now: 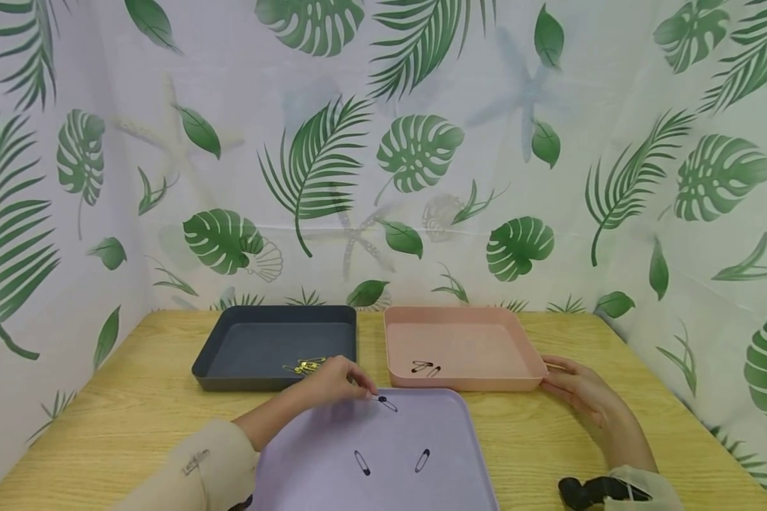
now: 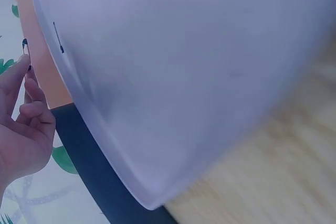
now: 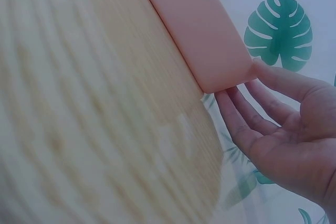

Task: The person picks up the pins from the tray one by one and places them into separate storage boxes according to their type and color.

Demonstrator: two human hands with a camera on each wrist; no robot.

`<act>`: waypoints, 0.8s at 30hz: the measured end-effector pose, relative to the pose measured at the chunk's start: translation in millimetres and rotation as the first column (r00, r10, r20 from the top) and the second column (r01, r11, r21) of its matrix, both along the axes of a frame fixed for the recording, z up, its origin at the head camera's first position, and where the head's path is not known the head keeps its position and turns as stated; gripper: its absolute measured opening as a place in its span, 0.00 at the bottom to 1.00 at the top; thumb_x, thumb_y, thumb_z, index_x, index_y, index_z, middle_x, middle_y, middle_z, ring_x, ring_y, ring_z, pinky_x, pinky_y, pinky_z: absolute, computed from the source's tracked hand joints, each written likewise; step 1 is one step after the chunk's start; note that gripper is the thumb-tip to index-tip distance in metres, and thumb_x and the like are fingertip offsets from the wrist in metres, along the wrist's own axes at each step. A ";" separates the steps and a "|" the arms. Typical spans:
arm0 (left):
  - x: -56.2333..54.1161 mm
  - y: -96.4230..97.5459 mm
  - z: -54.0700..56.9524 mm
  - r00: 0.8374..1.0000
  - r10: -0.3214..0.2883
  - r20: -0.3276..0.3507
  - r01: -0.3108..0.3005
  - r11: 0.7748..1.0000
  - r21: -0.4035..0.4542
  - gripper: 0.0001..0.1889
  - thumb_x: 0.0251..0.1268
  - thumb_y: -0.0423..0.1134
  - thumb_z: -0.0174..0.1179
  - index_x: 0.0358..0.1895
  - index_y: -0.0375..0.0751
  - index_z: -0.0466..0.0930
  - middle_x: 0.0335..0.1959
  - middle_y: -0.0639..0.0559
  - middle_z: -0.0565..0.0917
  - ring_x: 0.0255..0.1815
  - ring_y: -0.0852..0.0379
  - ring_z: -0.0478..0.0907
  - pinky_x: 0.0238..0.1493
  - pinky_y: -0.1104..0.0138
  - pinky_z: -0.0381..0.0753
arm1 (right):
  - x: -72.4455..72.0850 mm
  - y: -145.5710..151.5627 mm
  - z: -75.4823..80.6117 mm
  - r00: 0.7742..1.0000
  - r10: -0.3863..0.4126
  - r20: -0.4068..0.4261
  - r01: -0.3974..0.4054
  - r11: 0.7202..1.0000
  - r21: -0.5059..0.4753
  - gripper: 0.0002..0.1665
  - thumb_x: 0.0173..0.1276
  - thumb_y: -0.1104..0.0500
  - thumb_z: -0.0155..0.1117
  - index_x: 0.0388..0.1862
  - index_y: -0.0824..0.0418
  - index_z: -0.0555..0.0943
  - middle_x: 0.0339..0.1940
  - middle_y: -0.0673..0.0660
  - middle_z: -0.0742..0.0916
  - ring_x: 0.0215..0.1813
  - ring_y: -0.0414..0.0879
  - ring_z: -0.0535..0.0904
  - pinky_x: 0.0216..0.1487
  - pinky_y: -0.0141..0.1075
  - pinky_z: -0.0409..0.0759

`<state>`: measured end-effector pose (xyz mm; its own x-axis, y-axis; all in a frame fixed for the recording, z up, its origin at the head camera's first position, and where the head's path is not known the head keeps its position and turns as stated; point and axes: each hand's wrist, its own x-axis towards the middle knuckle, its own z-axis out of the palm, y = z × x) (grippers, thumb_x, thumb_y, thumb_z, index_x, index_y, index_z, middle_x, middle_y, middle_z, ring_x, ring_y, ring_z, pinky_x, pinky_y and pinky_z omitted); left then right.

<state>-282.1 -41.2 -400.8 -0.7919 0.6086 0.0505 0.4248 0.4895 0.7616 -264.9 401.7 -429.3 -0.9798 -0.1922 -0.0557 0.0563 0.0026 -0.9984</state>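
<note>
One slender, probably metal pin (image 1: pixel 383 399): left hand (image 1: pixel 337 384) pinches it; loose-fingered right hand (image 1: pixel 586 397) touches smooth pink tray (image 1: pixel 473 346).

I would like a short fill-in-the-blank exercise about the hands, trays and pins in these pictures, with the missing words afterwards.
In the head view, the person's right hand touches the pink rectangular tray at its front ____ corner.

Besides the black metal safety pin in the left hand, ____ others lie on the lilac rectangular tray.

Gold-coloured metal safety pins lie in the dark blue rectangular tray, to the ____ of the pink one.

Missing words: right; two; left.
</note>
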 end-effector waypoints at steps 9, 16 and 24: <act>-12.2 17.3 5.8 0.998 0.060 -0.029 -0.061 0.998 -0.024 0.03 0.54 0.31 0.65 0.30 0.40 0.86 0.26 0.57 0.82 0.29 0.62 0.73 0.30 0.71 0.73 | -2.3 2.0 -2.5 1.000 -0.002 0.004 0.002 1.000 0.004 0.34 0.69 0.70 0.51 0.67 0.79 0.48 0.52 0.55 0.77 0.49 0.41 0.77 0.53 0.36 0.73; -18.7 32.1 7.9 0.996 0.093 0.003 -0.093 0.996 -0.001 0.03 0.56 0.32 0.64 0.31 0.39 0.86 0.29 0.56 0.82 0.27 0.61 0.70 0.25 0.71 0.71 | -2.1 2.6 -3.8 1.000 -0.001 -0.011 0.001 1.000 -0.006 0.36 0.68 0.68 0.54 0.67 0.80 0.49 0.53 0.57 0.77 0.49 0.41 0.77 0.53 0.35 0.74; -30.9 50.4 8.7 0.989 0.126 0.075 -0.131 0.989 0.067 0.04 0.58 0.33 0.63 0.35 0.39 0.86 0.30 0.55 0.82 0.29 0.58 0.73 0.30 0.68 0.75 | -4.2 8.0 -8.4 0.996 0.072 -0.056 -0.076 0.995 -0.065 0.31 0.67 0.66 0.56 0.64 0.76 0.59 0.49 0.52 0.79 0.49 0.42 0.77 0.51 0.33 0.75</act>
